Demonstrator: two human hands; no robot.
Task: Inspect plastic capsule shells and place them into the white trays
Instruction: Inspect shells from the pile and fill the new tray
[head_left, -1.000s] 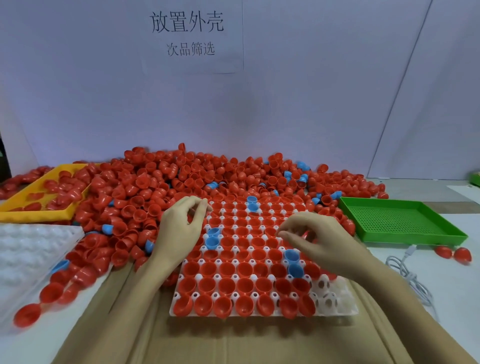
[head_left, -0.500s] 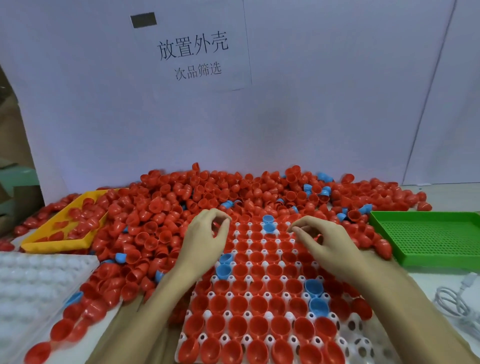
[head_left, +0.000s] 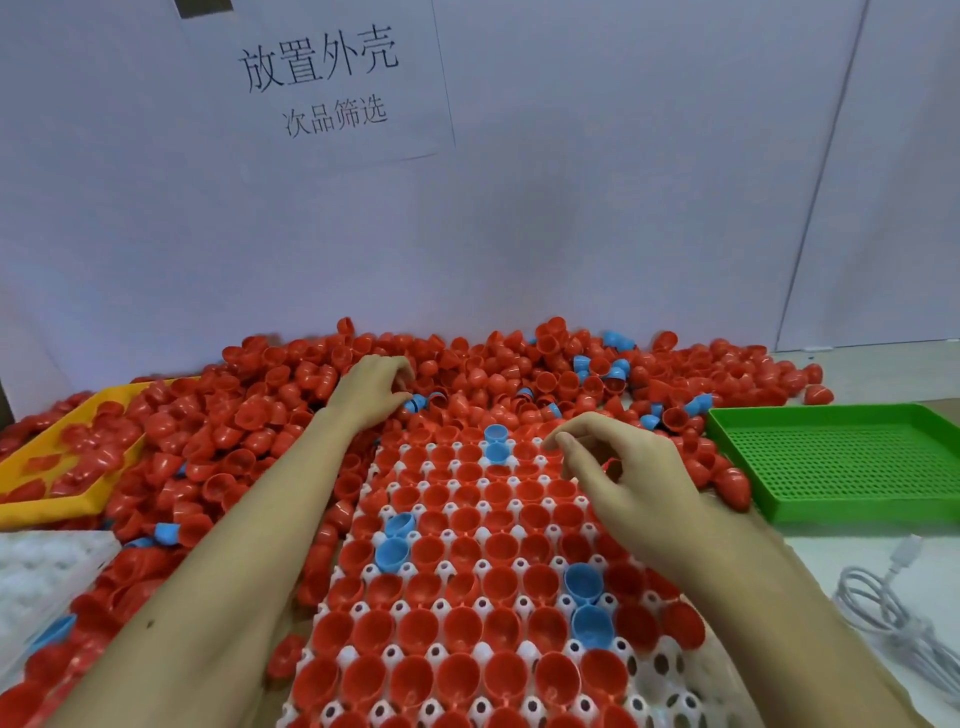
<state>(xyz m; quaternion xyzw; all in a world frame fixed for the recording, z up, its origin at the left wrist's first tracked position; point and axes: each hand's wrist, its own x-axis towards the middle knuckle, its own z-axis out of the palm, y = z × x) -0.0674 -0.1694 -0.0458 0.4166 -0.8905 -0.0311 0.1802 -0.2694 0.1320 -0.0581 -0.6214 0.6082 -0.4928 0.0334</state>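
Note:
A white tray (head_left: 675, 696) in front of me has most of its cups filled with red capsule shells (head_left: 467, 629) and a few blue shells (head_left: 582, 582). Behind and to its left lies a big loose pile of red shells (head_left: 249, 415). My left hand (head_left: 371, 389) reaches into that pile beyond the tray's far left corner. Its fingers curl down among the shells and the tips are hidden. Over the tray's far right rows hovers my right hand (head_left: 623, 467), fingers loosely bent, thumb and forefinger close together with nothing seen between them.
A yellow tray (head_left: 52, 506) with red shells sits at the left. Below it is a second white tray (head_left: 41, 571) with bare cups. A green mesh tray (head_left: 831, 506) stands at the right, a white cable (head_left: 893, 613) in front of it. A white wall with a paper sign (head_left: 332, 78) closes the back.
My left hand moved away from the tray's left edge, forward into the pile. My right hand slid toward the tray's far rows. The view tilted up and closer.

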